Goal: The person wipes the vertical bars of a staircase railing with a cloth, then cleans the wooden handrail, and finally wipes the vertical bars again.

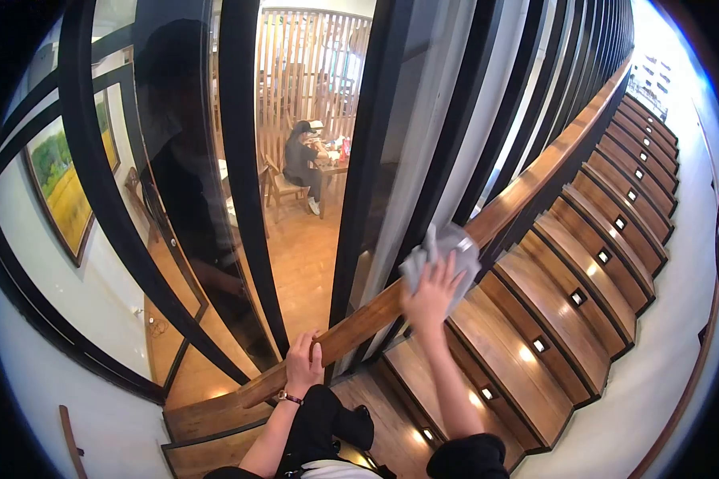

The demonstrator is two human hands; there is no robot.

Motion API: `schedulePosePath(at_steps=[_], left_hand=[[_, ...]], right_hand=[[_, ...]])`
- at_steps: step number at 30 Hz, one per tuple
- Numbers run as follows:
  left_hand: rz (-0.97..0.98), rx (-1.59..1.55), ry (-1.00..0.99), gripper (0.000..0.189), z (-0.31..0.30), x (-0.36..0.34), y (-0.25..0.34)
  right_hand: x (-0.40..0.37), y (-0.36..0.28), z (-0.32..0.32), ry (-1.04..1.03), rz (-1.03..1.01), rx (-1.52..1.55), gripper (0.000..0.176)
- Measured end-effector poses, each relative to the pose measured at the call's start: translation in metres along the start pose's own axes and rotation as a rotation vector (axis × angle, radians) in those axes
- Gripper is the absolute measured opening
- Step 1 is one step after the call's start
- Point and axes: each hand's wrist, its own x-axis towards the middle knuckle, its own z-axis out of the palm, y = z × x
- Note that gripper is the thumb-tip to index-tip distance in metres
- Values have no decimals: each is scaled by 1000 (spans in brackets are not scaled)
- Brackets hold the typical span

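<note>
A wooden handrail (359,326) runs up from the lower left to the upper right, beside black upright bars. My left hand (302,363) is closed over its lower part, fingers across the top and a watch on the wrist. Farther up the rail, my right hand (431,297) presses a grey cloth (457,243) against the wood. The cloth is bunched under and beyond its fingers, with loose folds sticking up. Its edges are slightly blurred, and the palm side of this hand is hidden.
Wooden stairs (535,311) with small step lights climb to the right along a white wall. A second handrail (699,375) follows that wall. Behind the bars and glass, a person (303,164) sits at a table. A framed painting (60,188) hangs at left.
</note>
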Motion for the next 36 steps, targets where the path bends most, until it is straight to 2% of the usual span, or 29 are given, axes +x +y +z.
schedulePosePath(at_steps=[1, 2, 3, 6, 8, 11, 12, 14, 15, 17, 18, 20, 23, 24, 25, 26, 28, 30, 31, 34, 35, 36], left_hand=[[12, -12, 9, 32, 0, -1, -1], [24, -24, 18, 34, -1, -1, -2], [38, -37, 31, 35, -1, 0, -2], [99, -7, 63, 39, 2, -2, -12], [14, -50, 111, 40, 2, -4, -10], [-33, -46, 139, 37, 1, -5, -11], [-20, -22, 125, 36, 1, -6, -12], [9, 20, 101, 33, 4, -5, -13], [1, 5, 115, 31, 5, -4, -12], [-27, -12, 130, 30, 5, -3, -10], [-41, -20, 137, 30, 5, -3, -10], [-52, -26, 136, 30, 5, -2, -10], [-56, -42, 137, 30, 5, 0, -7], [-49, -56, 142, 31, 6, -1, -7], [-43, -68, 145, 32, 6, -1, -7], [-39, -78, 146, 33, 5, 0, -6], [-33, -97, 143, 35, 4, 1, -4], [-15, -165, 119, 38, 1, 2, -5], [-7, -197, 106, 39, -1, 2, -5], [-68, -235, 110, 40, 3, 4, -8], [-64, -207, 105, 40, 3, 2, -8], [-59, -180, 101, 39, 3, 2, -7]], right_hand=[[-24, -18, 16, 60, -46, -45, 52], [-46, -45, 3, -91, -47, -29, 50], [-72, -64, 12, -88, -106, 23, 52], [-143, -114, 24, -220, -418, -45, 53], [-147, -116, 18, -271, -545, 232, 56], [-121, -62, 35, -396, -596, 536, 51], [-101, -49, 24, -297, -552, 466, 51], [-59, -5, 15, -225, -433, 407, 56], [-38, 16, 17, -85, -332, 380, 55], [7, 52, 13, 124, -203, 333, 47], [22, 59, 1, 140, -121, 335, 43], [35, 60, 3, 270, 66, 367, 45], [12, 11, 13, 414, 245, 652, 58], [-10, -12, 23, 393, 315, 664, 63], [-36, -37, 27, 282, 415, 759, 67], [-61, -64, 17, 211, 352, 787, 72], [-143, -115, 57, 131, 350, 923, 69], [-206, -145, 49, -211, 12, 740, 54], [-225, -155, 57, -249, 96, 1156, 46], [-213, -135, 64, -391, -41, 1020, 47], [-192, -126, 58, -378, 71, 1023, 53], [-177, -117, 74, -68, 207, 993, 62]])
